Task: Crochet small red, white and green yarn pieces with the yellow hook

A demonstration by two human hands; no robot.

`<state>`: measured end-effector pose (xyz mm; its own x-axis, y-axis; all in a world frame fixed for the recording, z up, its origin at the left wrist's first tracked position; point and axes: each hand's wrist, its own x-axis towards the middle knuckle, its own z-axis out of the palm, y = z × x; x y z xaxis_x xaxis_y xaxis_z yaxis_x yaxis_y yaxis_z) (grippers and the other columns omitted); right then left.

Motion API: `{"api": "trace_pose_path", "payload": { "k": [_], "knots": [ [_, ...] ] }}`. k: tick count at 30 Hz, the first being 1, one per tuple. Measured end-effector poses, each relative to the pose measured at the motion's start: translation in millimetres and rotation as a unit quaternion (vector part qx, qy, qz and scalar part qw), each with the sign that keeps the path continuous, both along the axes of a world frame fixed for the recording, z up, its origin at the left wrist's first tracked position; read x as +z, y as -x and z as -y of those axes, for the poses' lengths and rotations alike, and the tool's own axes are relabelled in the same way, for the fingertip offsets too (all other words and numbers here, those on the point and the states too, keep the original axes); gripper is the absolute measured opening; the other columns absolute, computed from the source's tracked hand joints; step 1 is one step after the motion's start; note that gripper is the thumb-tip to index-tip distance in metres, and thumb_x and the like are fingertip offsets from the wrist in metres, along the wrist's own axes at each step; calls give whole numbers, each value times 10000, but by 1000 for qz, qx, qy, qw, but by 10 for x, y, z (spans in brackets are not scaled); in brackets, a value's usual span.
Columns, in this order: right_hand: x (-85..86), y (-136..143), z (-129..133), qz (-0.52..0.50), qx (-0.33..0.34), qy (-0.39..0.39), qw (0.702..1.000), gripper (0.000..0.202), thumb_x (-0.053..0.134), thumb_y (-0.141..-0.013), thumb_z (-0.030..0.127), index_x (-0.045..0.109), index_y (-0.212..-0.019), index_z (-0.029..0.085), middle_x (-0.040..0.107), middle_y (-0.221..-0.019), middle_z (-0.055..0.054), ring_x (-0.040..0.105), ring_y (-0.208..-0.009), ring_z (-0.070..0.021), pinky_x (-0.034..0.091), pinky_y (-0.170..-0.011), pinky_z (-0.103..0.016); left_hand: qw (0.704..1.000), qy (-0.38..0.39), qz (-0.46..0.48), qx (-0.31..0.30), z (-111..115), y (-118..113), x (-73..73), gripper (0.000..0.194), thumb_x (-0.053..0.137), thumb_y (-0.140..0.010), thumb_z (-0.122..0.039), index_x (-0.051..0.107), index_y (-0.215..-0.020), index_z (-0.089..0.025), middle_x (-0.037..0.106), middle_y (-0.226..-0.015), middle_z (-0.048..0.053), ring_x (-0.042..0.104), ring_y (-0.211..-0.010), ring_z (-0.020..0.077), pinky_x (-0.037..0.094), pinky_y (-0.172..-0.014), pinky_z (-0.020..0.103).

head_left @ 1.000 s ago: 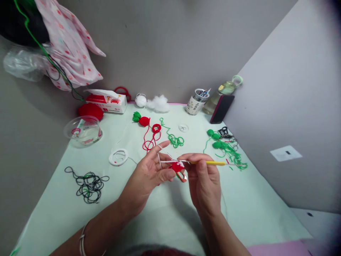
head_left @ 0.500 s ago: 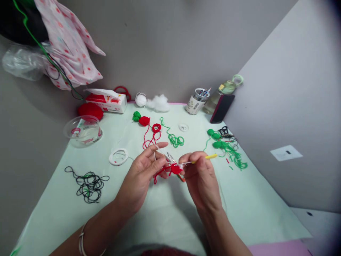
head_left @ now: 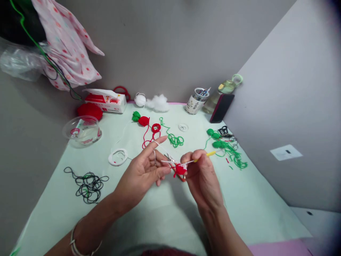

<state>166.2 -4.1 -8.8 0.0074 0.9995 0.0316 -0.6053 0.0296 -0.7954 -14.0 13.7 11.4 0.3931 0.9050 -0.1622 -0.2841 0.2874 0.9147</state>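
My right hand [head_left: 204,177] is closed on a crochet hook with a yellow handle [head_left: 211,153], whose thin shaft points left. Beside its fingertips hangs a small red crocheted piece [head_left: 181,169] with white stitches along its top. White yarn [head_left: 161,145] runs over the raised index finger of my left hand [head_left: 142,169] down to the piece. The left thumb and a lower finger pinch a red strand at the piece's left side. Behind and below the work, scissors [head_left: 183,178] with orange handles lie partly hidden on the table.
Around the hands lie a white yarn ring [head_left: 118,156], tangled black cord [head_left: 89,186], green yarn [head_left: 176,140] and a red crocheted piece [head_left: 144,121]. Farther back stand a plastic tub [head_left: 90,131], tissue pack [head_left: 106,101], pen can [head_left: 195,102] and phone [head_left: 222,108].
The red piece has shifted slightly right with my right hand. My left fingers have moved off its body to the strand, and the left index finger is raised higher, stretching the white yarn.
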Motion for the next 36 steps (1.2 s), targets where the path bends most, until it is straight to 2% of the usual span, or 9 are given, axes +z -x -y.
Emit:
{"api": "trace_pose_path", "payload": {
  "k": [3, 7, 13, 19, 23, 26, 29, 32, 36],
  "knots": [
    [2, -3, 0, 2, 3, -4, 1000, 239, 771, -932, 488, 755, -848, 264, 753, -771, 20, 622, -586, -100, 501, -537, -201, 999, -28, -32, 0, -23, 66, 14, 738, 845, -869, -248, 546, -1543, -284, 641, -902, -7, 619, -774, 127, 514, -669, 245],
    [6, -9, -5, 10, -5, -15, 1000, 238, 773, -933, 483, 753, -848, 262, 767, -782, 17, 626, -586, -106, 506, -534, -212, 1000, -16, 8, -22, -51, 109, -3, 705, 807, -913, -296, 524, -1558, -313, 656, -1015, 14, 625, -772, 126, 516, -649, 257],
    [18, -8, 0, 21, 0, -17, 1000, 269, 776, -929, 491, 720, -824, 250, 775, -768, 6, 611, -574, -119, 488, -525, -230, 999, -30, -3, 34, -120, 147, -12, 633, 806, -912, -310, 589, -1502, -233, 629, -854, -19, 530, -714, 119, 471, -624, 248],
    [9, -12, 16, 71, -19, -34, 997, 308, 758, -932, 522, 704, -817, 241, 758, -746, -10, 573, -563, -140, 473, -539, -267, 998, -53, -28, -15, -93, 186, -23, 514, 726, -962, -508, 678, -1420, -279, 711, -1094, 50, 645, -1001, 215, 481, -951, 356],
    [23, -2, 27, 86, -10, -56, 995, 293, 746, -948, 503, 720, -817, 242, 761, -742, -21, 541, -561, -137, 448, -548, -268, 996, -76, -10, -52, -28, 163, -73, 609, 485, -1019, -686, 682, -1430, -282, 734, -1222, 108, 642, -1188, 301, 425, -1090, 440],
    [25, -2, 30, 97, 7, -63, 993, 299, 742, -947, 511, 718, -816, 244, 746, -724, -19, 502, -539, -136, 437, -533, -272, 992, -59, 27, -111, 38, 97, -137, 791, 357, -1003, -770, 547, -1563, -245, 766, -1152, 141, 704, -1043, 298, 468, -1035, 465],
    [20, -13, 32, 96, 27, -69, 993, 275, 734, -958, 490, 736, -834, 245, 741, -732, -21, 503, -537, -135, 429, -523, -268, 986, -46, 38, -156, 103, 13, -191, 870, 335, -987, -800, 491, -1600, -202, 748, -830, 85, 655, -724, 223, 511, -838, 388],
    [18, -25, 32, 107, 30, -79, 991, 293, 737, -954, 498, 738, -824, 235, 734, -711, -30, 523, -550, -140, 428, -526, -265, 992, -11, 28, -122, 139, -48, -175, 795, 362, -1009, -766, 587, -1527, -207, 577, -621, -8, 469, -558, 162, 405, -599, 297],
    [12, -46, 32, 125, 33, -87, 988, 323, 732, -950, 524, 727, -814, 230, 729, -699, -37, 541, -568, -150, 444, -529, -267, 997, 5, 3, -75, 126, -60, -73, 551, 565, -1026, -593, 674, -1432, -237, 385, -538, -77, 353, -540, 133, 345, -575, 271]
  ]
}}
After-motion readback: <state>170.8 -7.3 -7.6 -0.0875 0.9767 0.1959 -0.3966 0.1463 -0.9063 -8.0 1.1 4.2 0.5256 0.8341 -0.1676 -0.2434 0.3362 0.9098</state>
